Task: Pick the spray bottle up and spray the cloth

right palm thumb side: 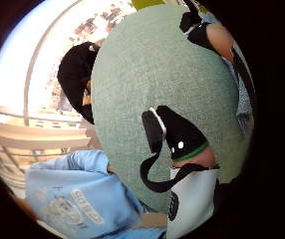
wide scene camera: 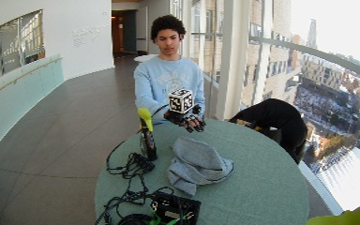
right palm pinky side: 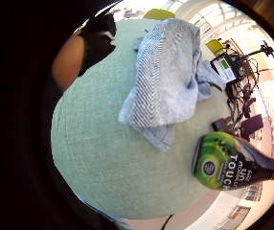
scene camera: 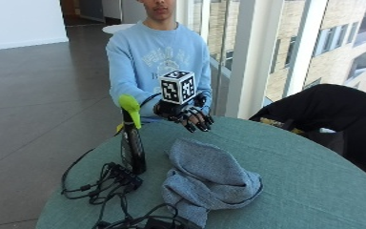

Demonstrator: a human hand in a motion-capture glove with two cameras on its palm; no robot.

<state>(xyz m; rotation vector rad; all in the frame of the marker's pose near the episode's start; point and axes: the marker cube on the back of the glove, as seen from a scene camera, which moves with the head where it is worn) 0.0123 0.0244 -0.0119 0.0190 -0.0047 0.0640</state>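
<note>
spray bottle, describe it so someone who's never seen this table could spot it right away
On the round green table, look near the edge beside the tangle of black cables, next to the crumpled grey cloth. The spray bottle stands upright there, untouched, with the gloved right hand raised above the table beyond it. It is the only tall thing on the table: a dark body topped by a bright yellow-green trigger head.

Spray bottle [right palm pinky side: 237,165]: nozzle end cut off at the little-finger palm view's edge, label print only partly legible; in the outside view its label [scene camera: 133,148] is too dark to read; cloth [scene camera: 209,179]: underside hidden in its own folds; bare left hand hidden in every view; table [scene camera: 310,191]: near edge cut off by the outside frame; cable bundle [scene camera: 110,183] runs off the bottom edge, its ends unseen.
</note>
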